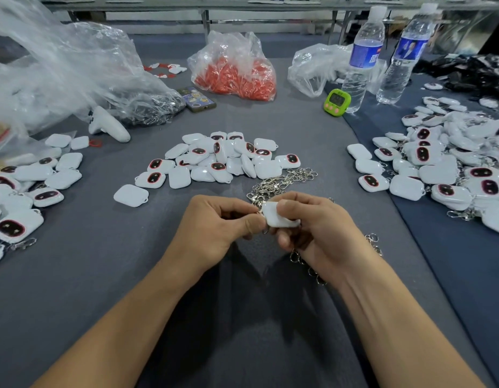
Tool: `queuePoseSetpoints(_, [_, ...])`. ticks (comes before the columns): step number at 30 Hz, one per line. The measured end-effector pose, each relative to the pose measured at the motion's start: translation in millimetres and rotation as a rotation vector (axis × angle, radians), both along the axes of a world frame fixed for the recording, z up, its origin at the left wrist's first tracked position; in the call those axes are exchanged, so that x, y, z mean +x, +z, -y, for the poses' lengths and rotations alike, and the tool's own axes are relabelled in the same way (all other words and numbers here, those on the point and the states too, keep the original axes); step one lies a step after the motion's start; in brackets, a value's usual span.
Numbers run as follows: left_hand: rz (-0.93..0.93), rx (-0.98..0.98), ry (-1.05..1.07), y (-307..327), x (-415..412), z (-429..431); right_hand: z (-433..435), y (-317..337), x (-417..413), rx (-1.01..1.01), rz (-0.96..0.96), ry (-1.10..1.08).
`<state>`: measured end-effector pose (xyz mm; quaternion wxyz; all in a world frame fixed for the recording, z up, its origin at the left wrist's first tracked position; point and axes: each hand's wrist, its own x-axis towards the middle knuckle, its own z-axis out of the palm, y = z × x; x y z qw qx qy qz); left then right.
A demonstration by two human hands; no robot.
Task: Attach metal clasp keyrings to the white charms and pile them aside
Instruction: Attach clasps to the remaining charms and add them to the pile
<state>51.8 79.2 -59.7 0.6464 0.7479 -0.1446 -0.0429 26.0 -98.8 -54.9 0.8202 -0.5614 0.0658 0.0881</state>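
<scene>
The right hand (312, 233) grips a white rounded-square plastic charm (280, 218), with the thumb across its top face and the curled fingers beneath. The left hand (214, 228) meets it from the left. Its thumb and forefinger are pinched together on a silver metal clasp keyring (258, 210) at the charm's left corner, and little of the clasp shows between the fingertips.

Just beyond the grip, almost touching the right knuckles, lies a tangled heap of loose silver keyrings (281, 182). More of them trail under the right wrist. Further beyond is a central pile of white charms (223, 159), some showing dark oval faces. A lone white charm (131, 195) lies apart, to the left of the grip.

Well out to the right spreads a broad pile of charms with clasps fitted (444, 163), across the fold where the cloth steps to a darker blue. Well to the left is another such pile (27, 186).

The grey cloth tabletop (102, 275) is bare on the near side of the grip, around both forearms, and in the lanes between the piles. Far beyond stand a clear bag of orange pieces (234, 74), a green timer (337, 103) and two water bottles (360, 60).
</scene>
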Motion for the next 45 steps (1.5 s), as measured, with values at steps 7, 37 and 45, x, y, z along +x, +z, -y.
queuePoseSetpoints(7, [0.051, 0.061, 0.009, -2.1, 1.2, 1.1, 2.0, -0.9, -0.5, -0.02, 0.071, -0.008])
queuePoseSetpoints(37, [0.672, 0.699, 0.118, -7.3, -2.0, 1.5, -8.4, -5.5, -2.4, -0.221, 0.149, -0.162])
queuePoseSetpoints(45, [0.157, 0.237, 0.054, -9.1, -1.5, 7.0, -4.1, 1.1, -1.9, -0.129, 0.125, -0.132])
